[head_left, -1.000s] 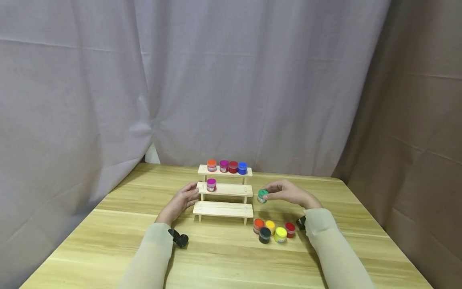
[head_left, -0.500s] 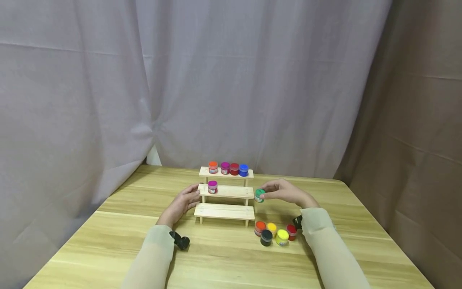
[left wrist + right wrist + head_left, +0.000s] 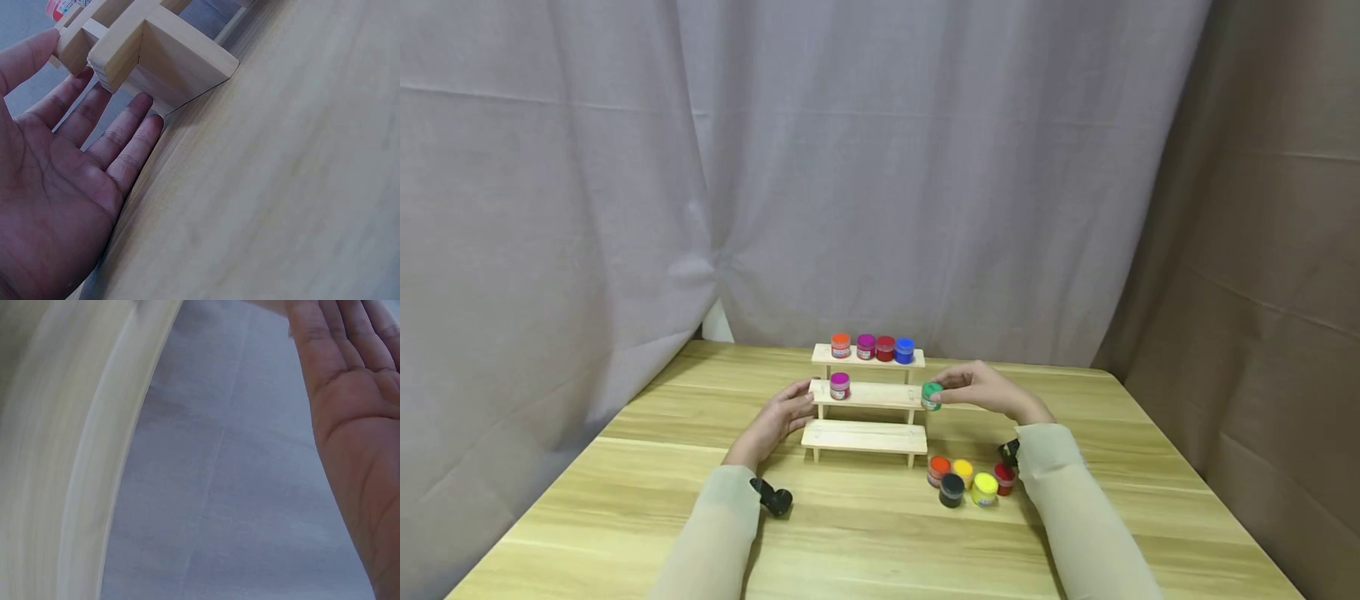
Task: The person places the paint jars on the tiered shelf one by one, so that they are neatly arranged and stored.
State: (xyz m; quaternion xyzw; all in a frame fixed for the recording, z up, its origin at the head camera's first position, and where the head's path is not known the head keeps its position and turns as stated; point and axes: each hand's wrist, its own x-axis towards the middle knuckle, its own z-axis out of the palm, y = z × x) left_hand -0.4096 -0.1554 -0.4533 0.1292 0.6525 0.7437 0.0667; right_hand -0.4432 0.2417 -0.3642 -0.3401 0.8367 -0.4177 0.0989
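Green jar [image 3: 932, 397] in right hand [image 3: 988, 390] at 3-tier stand [image 3: 865, 435]

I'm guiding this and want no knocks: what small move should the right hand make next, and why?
Probably ease the small round green jar slightly left, over the pale wooden middle shelf: the bare right hand holds it at that shelf's right end, while the small round magenta jar stands near the left end, apparently leaving room between.
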